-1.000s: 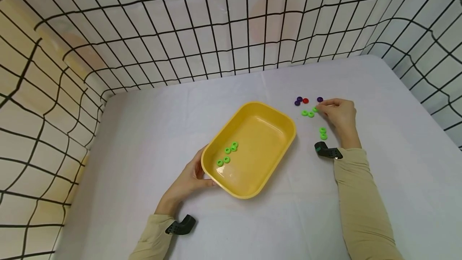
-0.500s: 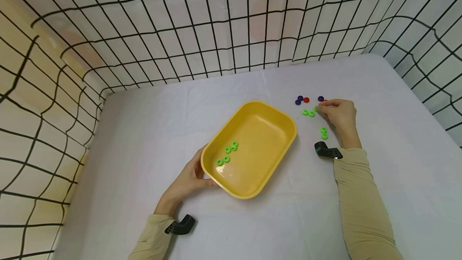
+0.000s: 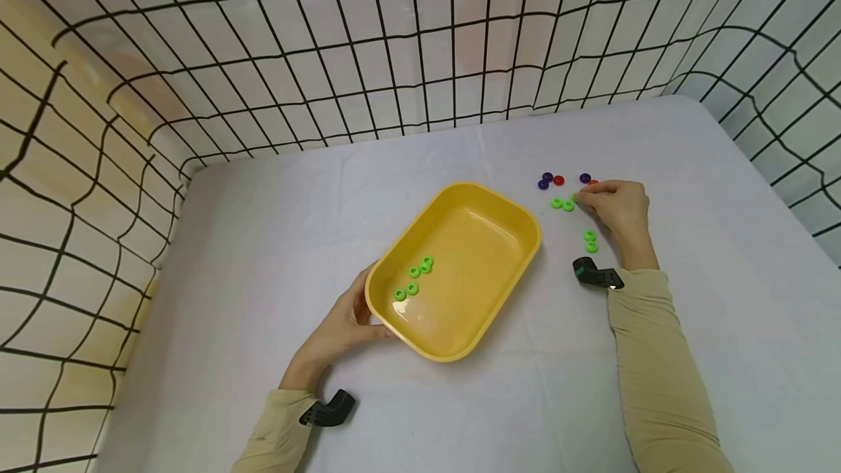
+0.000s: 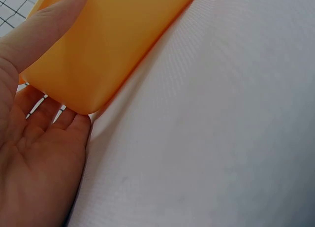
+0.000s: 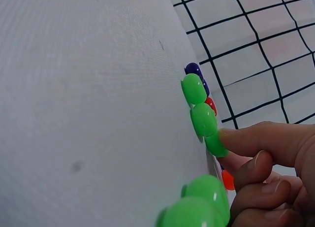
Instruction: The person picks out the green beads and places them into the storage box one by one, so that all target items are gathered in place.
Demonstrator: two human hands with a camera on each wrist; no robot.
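A yellow rectangular tray [image 3: 473,268] sits tilted across the middle of the white table, with several green ring-shaped beads [image 3: 412,288] near its left end. My left hand [image 3: 338,327] grips the tray's near left corner; the left wrist view shows the thumb [image 4: 49,27] along its side and the other fingers under the corner. To the right, my right hand [image 3: 617,210] pinches a green bead [image 5: 215,145] between thumb and index finger. That bead is beside two more green beads [image 3: 556,203]. Another green pair [image 3: 590,236] lies nearer the right wrist.
Beyond the right fingers lie two purple beads [image 3: 543,185] with a red bead [image 3: 558,180], then one more purple bead [image 3: 585,178] and a partly hidden orange-red bead [image 3: 594,182]. A black wire grid [image 3: 420,86] borders the table's back and sides.
The orange-red bead by my right fingers has come into sight, and the fingertips cover more of the green bead. My left hand and the tray stay in place.
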